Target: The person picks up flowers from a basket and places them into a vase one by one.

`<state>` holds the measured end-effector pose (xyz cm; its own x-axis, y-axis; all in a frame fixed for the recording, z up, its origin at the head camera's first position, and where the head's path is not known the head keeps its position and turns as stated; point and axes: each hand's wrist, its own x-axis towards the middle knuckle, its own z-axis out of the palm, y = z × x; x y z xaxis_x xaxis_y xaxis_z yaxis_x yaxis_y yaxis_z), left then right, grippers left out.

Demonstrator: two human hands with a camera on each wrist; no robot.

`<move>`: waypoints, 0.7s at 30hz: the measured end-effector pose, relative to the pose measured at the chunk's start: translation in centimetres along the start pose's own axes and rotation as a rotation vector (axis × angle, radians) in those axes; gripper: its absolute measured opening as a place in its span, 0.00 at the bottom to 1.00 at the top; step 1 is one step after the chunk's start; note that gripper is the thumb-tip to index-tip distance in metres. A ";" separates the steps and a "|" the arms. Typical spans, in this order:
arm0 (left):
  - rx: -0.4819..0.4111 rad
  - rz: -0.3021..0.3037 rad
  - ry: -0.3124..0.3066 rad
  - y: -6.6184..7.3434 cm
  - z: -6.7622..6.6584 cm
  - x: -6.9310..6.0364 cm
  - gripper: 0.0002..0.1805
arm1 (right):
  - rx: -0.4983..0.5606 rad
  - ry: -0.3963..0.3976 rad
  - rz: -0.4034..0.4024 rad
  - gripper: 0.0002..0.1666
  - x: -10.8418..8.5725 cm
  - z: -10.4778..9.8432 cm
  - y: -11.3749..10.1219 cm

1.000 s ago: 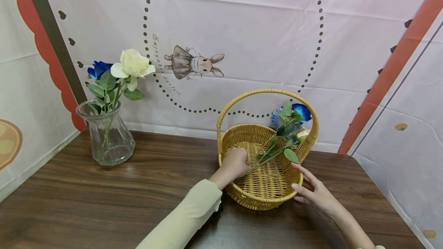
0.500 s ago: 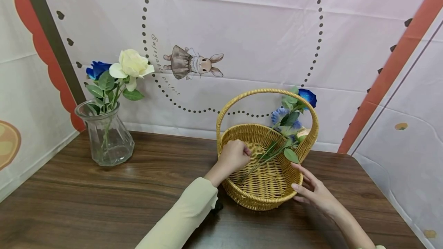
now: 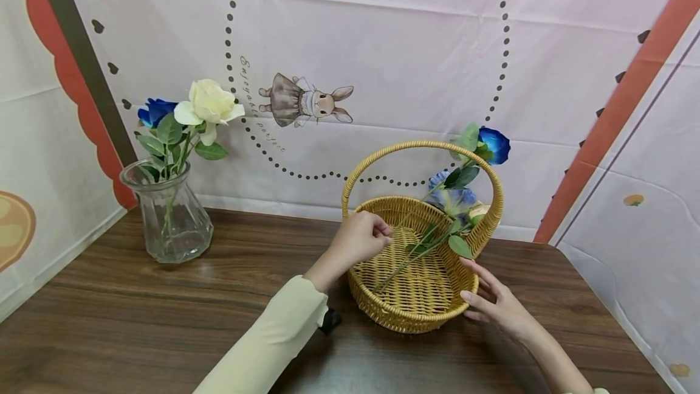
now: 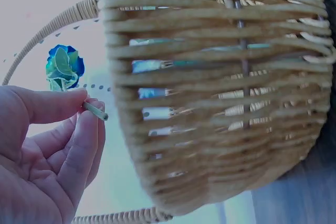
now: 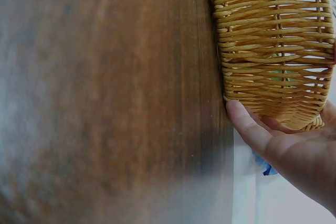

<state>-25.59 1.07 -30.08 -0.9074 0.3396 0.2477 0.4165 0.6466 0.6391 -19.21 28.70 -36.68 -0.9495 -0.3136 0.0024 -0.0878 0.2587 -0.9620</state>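
Note:
My left hand (image 3: 362, 237) is above the left rim of a woven wicker basket (image 3: 407, 321). It pinches the cut end of a green stem (image 4: 95, 110) between thumb and fingertips. This stem leads to a blue rose (image 3: 494, 146), raised beyond the arched handle. Inside the basket lean a pale blue flower (image 3: 458, 200) and a cream rose (image 3: 479, 211), their heads at the right back under the handle. My right hand (image 3: 500, 306) rests on the basket's right side, fairly straight fingers spread, with thumb and index tips at the rim.
On the left of the brown wooden table (image 3: 246, 260) stands a clear glass vase (image 3: 177, 224) holding a white rose (image 3: 210, 103) and a dark blue rose (image 3: 157, 112). A printed cloth backdrop (image 3: 394, 59) rises behind the table's back edge.
My left hand has drawn up and left from inside the basket, and the blue rose has risen up and to the right past the handle. My right hand and the basket stay put.

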 end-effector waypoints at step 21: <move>0.099 0.088 -0.063 -1.1 -3.1 -2.9 0.08 | 0.002 0.006 0.015 0.37 0.1 0.0 0.1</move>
<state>-23.56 -2.78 -29.27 -0.8631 0.4380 0.2515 0.5006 0.6758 0.5411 -19.27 28.71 -36.81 -0.9526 -0.3041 -0.0109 -0.0725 0.2617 -0.9624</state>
